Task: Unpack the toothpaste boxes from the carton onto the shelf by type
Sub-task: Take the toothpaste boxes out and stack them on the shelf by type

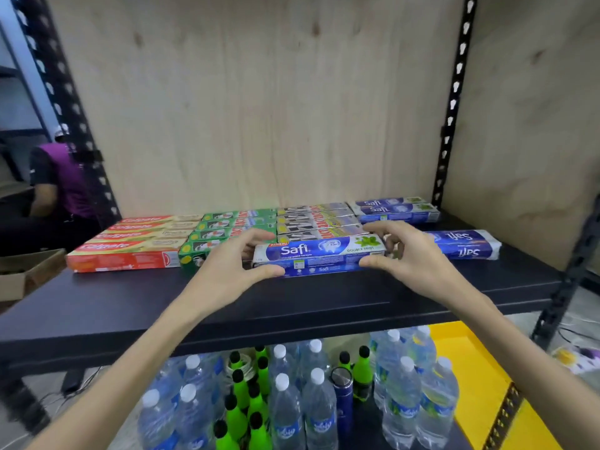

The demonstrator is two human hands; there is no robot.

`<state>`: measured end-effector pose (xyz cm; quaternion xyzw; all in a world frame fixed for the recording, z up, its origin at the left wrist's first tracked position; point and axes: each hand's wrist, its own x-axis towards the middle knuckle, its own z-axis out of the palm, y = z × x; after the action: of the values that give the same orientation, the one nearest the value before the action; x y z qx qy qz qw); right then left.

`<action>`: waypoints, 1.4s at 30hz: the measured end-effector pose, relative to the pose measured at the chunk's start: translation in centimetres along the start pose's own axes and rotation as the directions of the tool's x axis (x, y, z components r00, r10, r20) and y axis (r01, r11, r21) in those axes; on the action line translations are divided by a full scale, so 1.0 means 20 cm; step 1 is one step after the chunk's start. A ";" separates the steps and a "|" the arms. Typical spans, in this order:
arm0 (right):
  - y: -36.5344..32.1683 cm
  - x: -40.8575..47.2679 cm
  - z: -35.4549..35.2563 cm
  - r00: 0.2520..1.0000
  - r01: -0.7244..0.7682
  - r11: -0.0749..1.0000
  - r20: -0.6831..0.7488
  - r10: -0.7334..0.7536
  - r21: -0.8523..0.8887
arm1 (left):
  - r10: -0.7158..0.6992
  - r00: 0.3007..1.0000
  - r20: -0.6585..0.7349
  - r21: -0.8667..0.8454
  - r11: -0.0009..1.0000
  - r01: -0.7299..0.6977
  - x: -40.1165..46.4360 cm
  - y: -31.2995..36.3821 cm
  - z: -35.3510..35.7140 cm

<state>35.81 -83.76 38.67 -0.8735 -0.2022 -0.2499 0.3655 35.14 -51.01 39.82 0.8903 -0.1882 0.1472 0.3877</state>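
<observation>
A blue and white Safi toothpaste box (pixel 319 256) lies lengthwise on the dark shelf (pixel 130 306), in front of the black and white boxes. My left hand (pixel 237 258) grips its left end, and my right hand (pixel 399 251) grips its right end. Behind it, sorted rows run left to right: red Colgate boxes (pixel 130 241), green boxes (pixel 227 225), black and white boxes (pixel 318 220), and two Safi boxes (pixel 394 209) at the back right. Another Safi box (pixel 461 245) lies upside down at the right. The carton is not in view.
Plywood panels back the shelf between black perforated uprights (pixel 453 102). On the lower shelf stand several water bottles (pixel 292 407), green bottles (pixel 243 394) and a yellow tray (pixel 480 378). A person in purple (pixel 58 180) sits at the far left by a cardboard box (pixel 26 271).
</observation>
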 end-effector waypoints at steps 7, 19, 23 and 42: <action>0.35 0.12 -0.37 0.987 -0.120 0.992 -0.116 0.116 -0.029 | 0.074 0.997 -0.001 -0.077 0.994 -0.074 0.43 0.26 0.36; 0.96 0.50 -0.58 0.911 -0.379 0.912 0.109 0.398 -0.158 | -0.026 0.991 0.128 0.025 0.999 0.023 0.99 0.34 0.83; 1.02 0.49 -0.50 0.889 -0.428 0.897 0.128 0.440 -0.108 | 0.016 0.997 0.073 0.111 0.993 -0.024 1.01 0.29 0.91; 0.97 0.51 -0.42 0.882 -0.469 0.876 -0.008 0.471 -0.110 | 0.007 0.996 -0.094 0.186 0.982 0.011 1.01 0.28 0.93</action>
<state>51.91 -100.90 39.41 -0.9174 0.0264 -0.1561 0.3651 52.69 -72.77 39.35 0.9148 -0.1542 0.2059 0.3113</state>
